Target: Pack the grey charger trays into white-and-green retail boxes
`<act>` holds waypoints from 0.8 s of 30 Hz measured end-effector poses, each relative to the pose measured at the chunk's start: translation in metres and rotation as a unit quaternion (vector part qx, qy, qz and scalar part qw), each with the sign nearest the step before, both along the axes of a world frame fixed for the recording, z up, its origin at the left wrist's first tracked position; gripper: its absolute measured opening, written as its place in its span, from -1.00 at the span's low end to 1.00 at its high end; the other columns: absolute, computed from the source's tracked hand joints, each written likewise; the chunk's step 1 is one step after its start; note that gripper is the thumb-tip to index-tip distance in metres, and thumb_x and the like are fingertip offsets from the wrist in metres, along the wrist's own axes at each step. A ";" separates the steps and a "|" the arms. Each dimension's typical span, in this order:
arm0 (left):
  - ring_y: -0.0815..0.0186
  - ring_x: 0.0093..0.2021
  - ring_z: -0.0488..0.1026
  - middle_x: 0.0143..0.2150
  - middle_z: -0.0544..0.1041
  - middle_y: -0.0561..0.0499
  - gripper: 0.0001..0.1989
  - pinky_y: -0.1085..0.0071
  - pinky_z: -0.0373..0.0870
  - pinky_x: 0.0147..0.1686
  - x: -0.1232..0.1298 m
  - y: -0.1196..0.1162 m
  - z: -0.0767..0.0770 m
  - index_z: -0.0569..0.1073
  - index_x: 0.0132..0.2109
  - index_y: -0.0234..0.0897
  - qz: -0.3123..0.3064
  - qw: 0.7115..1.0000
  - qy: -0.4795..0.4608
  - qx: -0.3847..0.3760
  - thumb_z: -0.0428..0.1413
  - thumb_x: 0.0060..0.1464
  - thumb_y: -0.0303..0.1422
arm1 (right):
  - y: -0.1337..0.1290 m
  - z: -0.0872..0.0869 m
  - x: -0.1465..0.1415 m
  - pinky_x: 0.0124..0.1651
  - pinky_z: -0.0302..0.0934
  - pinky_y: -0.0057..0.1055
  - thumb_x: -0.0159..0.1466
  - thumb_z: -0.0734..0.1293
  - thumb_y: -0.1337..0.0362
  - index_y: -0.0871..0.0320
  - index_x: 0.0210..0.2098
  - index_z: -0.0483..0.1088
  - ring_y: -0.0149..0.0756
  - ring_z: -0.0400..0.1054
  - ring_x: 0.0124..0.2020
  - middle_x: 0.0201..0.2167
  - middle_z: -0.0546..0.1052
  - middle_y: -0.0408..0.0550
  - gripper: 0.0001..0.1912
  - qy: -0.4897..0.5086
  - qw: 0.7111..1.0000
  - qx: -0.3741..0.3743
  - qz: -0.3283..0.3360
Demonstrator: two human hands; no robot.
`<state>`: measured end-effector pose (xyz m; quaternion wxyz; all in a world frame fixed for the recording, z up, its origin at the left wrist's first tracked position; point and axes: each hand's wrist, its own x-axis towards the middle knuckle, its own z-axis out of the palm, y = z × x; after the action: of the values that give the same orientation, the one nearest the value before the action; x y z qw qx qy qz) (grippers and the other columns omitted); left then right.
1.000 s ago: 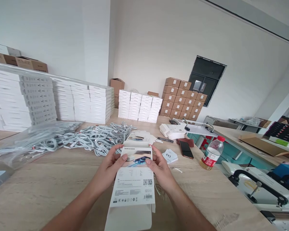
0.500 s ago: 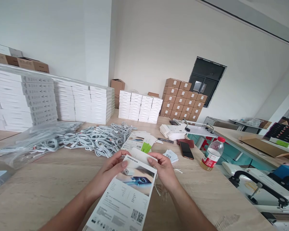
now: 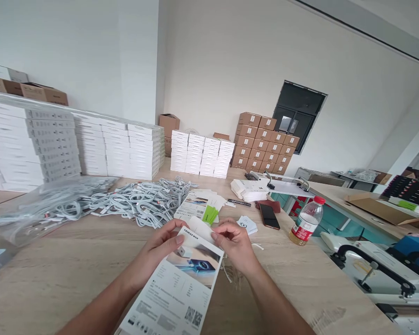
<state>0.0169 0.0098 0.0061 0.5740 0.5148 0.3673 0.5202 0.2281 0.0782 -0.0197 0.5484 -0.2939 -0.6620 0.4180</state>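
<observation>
A flat white printed packaging box (image 3: 181, 284) with a charger and phone picture tilts between my hands, its top flap (image 3: 199, 228) raised at the far end. My left hand (image 3: 165, 244) is closed on the box's upper left edge, thumb on the printed face. At the upper right corner, my right hand (image 3: 232, 242) pinches the edge by the flap. Just beyond the hands lie a pile of printed white packages (image 3: 192, 204) and green cards (image 3: 210, 214). The box's inside is hidden from view.
Coiled grey-white cables (image 3: 150, 200) are heaped at left. A phone (image 3: 269, 216), white cards (image 3: 247, 224), a pen (image 3: 239, 203) and a red-capped bottle (image 3: 306, 223) sit at right. Stacked white boxes (image 3: 106, 149) and brown cartons (image 3: 261, 144) stand behind.
The box has shifted slightly left and down in view. My right hand's fingers have moved a little along the flap, and its grip is more bent. My left hand keeps its hold.
</observation>
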 end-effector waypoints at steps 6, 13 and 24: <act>0.32 -0.40 0.43 -0.33 0.52 0.05 -0.72 0.48 0.32 -0.42 0.001 -0.003 -0.004 0.40 -0.08 -0.17 -0.042 0.997 0.060 0.015 0.18 0.13 -0.15 | 0.002 -0.001 0.000 -0.28 0.18 -0.43 -0.01 0.55 0.09 0.18 -0.61 0.42 -0.35 0.35 -0.32 -0.28 0.53 -0.09 -0.66 0.120 0.970 -0.189 0.091; 0.29 -0.38 0.47 -0.30 0.54 0.03 -0.72 0.47 0.35 -0.40 0.000 -0.004 -0.002 0.40 -0.07 -0.17 -0.042 0.996 0.074 0.029 0.17 0.14 -0.16 | -0.003 -0.004 -0.005 -0.34 0.22 -0.42 -0.12 0.61 0.08 0.23 -0.36 0.56 -0.37 0.37 -0.47 -0.45 0.59 -0.09 -0.57 0.090 0.931 -0.312 0.167; 0.31 -0.40 0.45 -0.34 0.52 0.09 -0.49 0.49 0.33 -0.44 0.001 -0.002 -0.009 0.18 0.21 -0.04 -0.008 0.995 0.096 0.014 0.14 0.18 -0.13 | -0.007 0.006 -0.001 -0.43 0.09 -0.44 -0.02 0.54 0.01 0.18 -0.52 0.54 -0.42 0.25 -0.54 -0.55 0.52 -0.17 -0.66 -0.007 0.975 -0.177 0.137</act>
<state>0.0182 0.0074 -0.0024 0.5331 0.5734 0.4092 0.4686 0.2267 0.0714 -0.0135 0.4207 -0.2957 -0.6154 0.5974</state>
